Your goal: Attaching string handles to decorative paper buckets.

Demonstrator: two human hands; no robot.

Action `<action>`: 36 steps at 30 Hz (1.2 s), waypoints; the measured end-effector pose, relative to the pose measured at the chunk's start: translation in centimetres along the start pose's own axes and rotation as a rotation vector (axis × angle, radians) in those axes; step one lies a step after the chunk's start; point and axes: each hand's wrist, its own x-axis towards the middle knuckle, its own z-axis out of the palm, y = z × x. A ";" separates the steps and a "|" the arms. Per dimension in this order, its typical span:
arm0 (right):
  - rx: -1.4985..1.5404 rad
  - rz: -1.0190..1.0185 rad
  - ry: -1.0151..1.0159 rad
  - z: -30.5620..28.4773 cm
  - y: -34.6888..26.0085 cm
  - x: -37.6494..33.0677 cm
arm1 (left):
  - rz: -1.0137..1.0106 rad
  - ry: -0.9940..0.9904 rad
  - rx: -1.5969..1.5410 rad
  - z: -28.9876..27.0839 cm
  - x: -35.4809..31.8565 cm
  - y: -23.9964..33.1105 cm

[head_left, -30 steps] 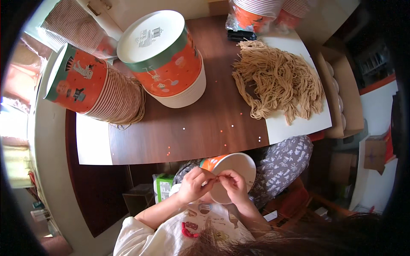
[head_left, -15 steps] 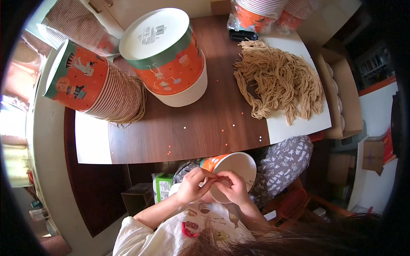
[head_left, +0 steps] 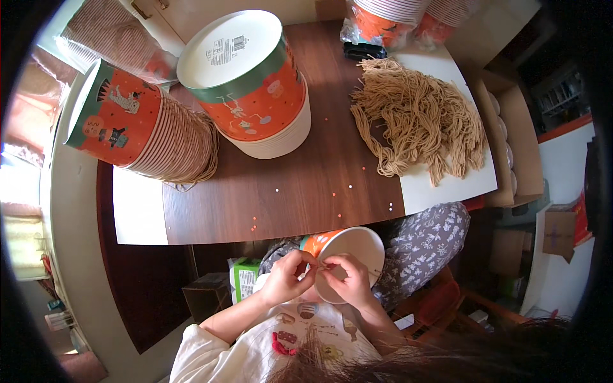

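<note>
A paper bucket (head_left: 361, 246), white inside with an orange printed outside, lies tipped on my lap with its mouth facing up toward me. In front of its mouth, my left hand (head_left: 288, 279) and my right hand (head_left: 348, 278) meet fingertip to fingertip. Both are closed in a pinch. Whatever thin thing lies between the fingertips is too small to make out. At the bucket's right rim a short bit of cord seems to show. On the table's right side lies a tangled heap of tan cords (head_left: 418, 121).
Upside-down, a stack of orange and green buckets (head_left: 249, 105) stands on the table (head_left: 313, 159). Another stack (head_left: 134, 118) leans at its left, with cords hanging beside it. Small white and orange dots dot the tabletop. Bagged buckets (head_left: 389, 22) and a black object (head_left: 364, 51) sit behind.
My fingertips have drawn very slightly apart, the left hand shifting a little left. The bucket stays on my lap, and the table things have not moved.
</note>
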 end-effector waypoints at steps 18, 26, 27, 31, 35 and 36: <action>-0.087 -0.174 -0.007 -0.1 -0.2 0.6 | 0.107 -0.003 0.114 -0.3 0.3 1.1; -0.045 -0.074 -0.038 -0.2 -0.8 0.7 | 0.134 -0.036 0.108 -0.5 0.3 0.7; -0.053 -0.066 -0.049 -0.2 -0.9 0.8 | 0.139 -0.030 0.103 -0.5 0.3 0.7; -0.098 -0.107 -0.050 -0.3 -0.6 0.7 | 0.139 -0.027 0.115 -0.4 0.3 0.8; -0.188 -0.157 -0.019 -0.2 -0.9 0.9 | 0.154 -0.008 0.115 -0.4 0.2 0.7; -0.221 -0.170 -0.011 -0.2 -0.9 0.9 | 0.158 -0.004 0.117 -0.4 0.2 0.7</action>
